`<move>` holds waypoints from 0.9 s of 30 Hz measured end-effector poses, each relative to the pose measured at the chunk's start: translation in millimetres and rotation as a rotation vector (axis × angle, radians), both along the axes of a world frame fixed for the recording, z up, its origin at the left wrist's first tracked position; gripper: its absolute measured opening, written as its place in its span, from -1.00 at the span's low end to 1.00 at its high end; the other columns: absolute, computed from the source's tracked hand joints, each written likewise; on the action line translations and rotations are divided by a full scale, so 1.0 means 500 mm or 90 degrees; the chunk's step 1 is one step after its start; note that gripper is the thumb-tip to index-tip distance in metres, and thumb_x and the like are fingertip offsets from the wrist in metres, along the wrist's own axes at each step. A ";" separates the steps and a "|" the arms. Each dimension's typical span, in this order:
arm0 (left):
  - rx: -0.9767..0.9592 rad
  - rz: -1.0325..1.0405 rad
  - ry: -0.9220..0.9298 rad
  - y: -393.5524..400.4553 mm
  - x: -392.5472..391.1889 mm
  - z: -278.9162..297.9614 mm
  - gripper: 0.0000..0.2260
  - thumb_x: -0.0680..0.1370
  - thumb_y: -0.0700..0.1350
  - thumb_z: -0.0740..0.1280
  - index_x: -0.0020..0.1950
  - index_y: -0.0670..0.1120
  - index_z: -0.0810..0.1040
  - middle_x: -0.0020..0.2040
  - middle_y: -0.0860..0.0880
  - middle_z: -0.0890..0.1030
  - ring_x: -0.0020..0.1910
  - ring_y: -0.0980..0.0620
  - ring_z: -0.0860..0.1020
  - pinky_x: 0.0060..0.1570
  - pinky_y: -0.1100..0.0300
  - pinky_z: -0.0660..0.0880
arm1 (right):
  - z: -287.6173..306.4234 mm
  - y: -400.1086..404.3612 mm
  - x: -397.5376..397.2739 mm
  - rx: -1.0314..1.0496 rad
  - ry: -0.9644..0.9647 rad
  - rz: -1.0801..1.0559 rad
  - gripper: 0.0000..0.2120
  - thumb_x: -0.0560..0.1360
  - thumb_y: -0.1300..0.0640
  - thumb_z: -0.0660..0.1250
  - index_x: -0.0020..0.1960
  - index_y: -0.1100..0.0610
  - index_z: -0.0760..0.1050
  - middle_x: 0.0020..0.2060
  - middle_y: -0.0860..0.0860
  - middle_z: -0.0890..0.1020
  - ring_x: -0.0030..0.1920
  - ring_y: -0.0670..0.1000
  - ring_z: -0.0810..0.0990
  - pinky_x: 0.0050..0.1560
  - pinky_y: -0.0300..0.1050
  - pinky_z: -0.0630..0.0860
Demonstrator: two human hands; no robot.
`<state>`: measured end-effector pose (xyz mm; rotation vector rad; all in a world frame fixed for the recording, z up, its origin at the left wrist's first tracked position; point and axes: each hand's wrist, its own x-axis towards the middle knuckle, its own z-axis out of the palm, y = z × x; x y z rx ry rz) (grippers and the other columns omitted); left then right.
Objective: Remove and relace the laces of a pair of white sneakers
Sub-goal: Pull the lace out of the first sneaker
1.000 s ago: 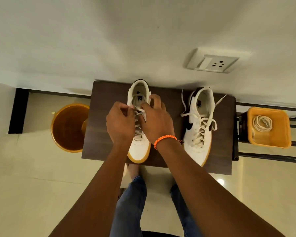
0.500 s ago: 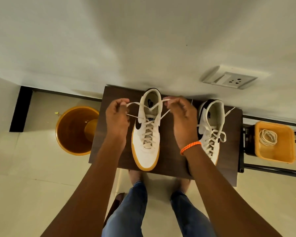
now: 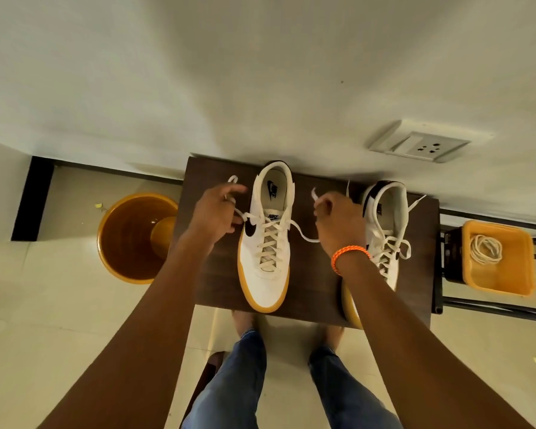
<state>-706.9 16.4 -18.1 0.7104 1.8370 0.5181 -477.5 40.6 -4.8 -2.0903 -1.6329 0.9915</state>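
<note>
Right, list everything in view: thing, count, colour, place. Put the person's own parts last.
table: 1, dark brown, against the wall, centre
sneakers: 2, white with tan soles; one at table centre, one at the table's right end, partly behind the right arm
lace: 1, white, on the centre sneaker, both ends pulled out sideways
bucket: 1, orange, on the floor left of the table
basket: 1, orange, on a dark rack right of the table
coiled lace: 1, white, inside the basket
wall socket: 1, white, on the wall above the right sneaker
wristband: 1, orange, on the right wrist
left hand: grips the lace's left end
right hand: grips the lace's right end
legs: 2, blue jeans, below the table
</note>
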 end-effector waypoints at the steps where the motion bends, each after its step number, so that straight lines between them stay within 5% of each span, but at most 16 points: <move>1: -0.020 -0.022 0.013 -0.008 0.008 -0.006 -0.66 0.74 -0.22 0.16 0.30 0.12 0.63 0.18 0.00 0.63 0.02 -0.02 0.67 -0.02 0.04 0.67 | -0.011 -0.012 0.001 -0.025 -0.082 0.033 -0.80 0.66 0.15 0.24 0.08 0.13 0.64 -0.06 0.11 0.70 -0.07 0.12 0.69 -0.08 0.01 0.63; 3: 0.032 -0.049 0.123 -0.026 0.020 -0.010 -0.70 0.71 -0.17 0.23 0.25 0.15 0.67 0.25 0.03 0.64 0.12 0.04 0.63 0.12 0.05 0.63 | -0.015 -0.031 -0.005 0.004 -0.157 0.070 -0.76 0.65 0.19 0.26 0.24 0.16 0.63 0.10 0.15 0.68 0.13 0.17 0.65 0.04 -0.01 0.58; 7: 0.170 -0.037 0.265 -0.057 0.059 0.002 -0.88 0.68 0.05 0.35 0.13 0.07 0.66 0.16 0.11 0.55 0.03 0.10 0.61 -0.01 0.24 0.53 | 0.003 -0.048 -0.043 0.200 -0.038 0.144 -0.83 0.63 0.21 0.32 0.16 0.11 0.64 0.13 0.03 0.57 0.12 0.02 0.57 0.08 -0.10 0.62; 12: 0.152 -0.109 0.394 -0.066 0.080 -0.008 -0.62 0.54 0.37 0.36 -0.04 0.08 0.67 0.08 0.07 0.53 0.02 0.07 0.56 -0.05 0.05 0.58 | -0.016 -0.056 -0.088 0.149 -0.001 0.202 -0.92 0.59 0.06 0.42 -0.02 0.00 0.70 0.42 -0.06 0.40 0.40 0.00 0.37 0.31 0.05 0.52; 17: 0.190 -0.144 0.283 -0.037 0.056 -0.013 -0.62 0.57 0.08 0.47 -0.42 0.00 0.57 -0.45 0.09 0.56 -0.45 0.15 0.54 -0.35 0.20 0.40 | -0.018 -0.064 -0.090 0.099 0.016 0.236 -0.93 0.53 0.03 0.48 -0.07 0.00 0.71 0.63 -0.11 0.21 0.61 0.03 0.10 0.50 0.09 0.11; 22: 0.205 -0.162 0.230 -0.032 0.039 -0.028 -0.67 0.59 0.02 0.45 -0.30 -0.13 0.64 -0.28 -0.07 0.63 -0.32 -0.09 0.59 -0.26 -0.11 0.58 | -0.030 -0.066 -0.105 0.132 0.011 0.219 -0.95 0.53 0.03 0.49 -0.08 -0.01 0.70 0.63 -0.13 0.18 0.62 0.01 0.08 0.51 0.15 0.12; 27: 0.237 -0.152 0.221 -0.039 0.037 -0.034 -0.71 0.60 0.00 0.45 -0.24 -0.14 0.66 -0.23 -0.07 0.65 -0.28 -0.13 0.61 -0.20 -0.19 0.61 | -0.040 -0.058 -0.111 0.170 -0.012 0.258 -0.93 0.50 0.04 0.47 -0.15 -0.03 0.66 0.55 -0.13 0.29 0.52 0.01 0.18 0.41 0.17 0.22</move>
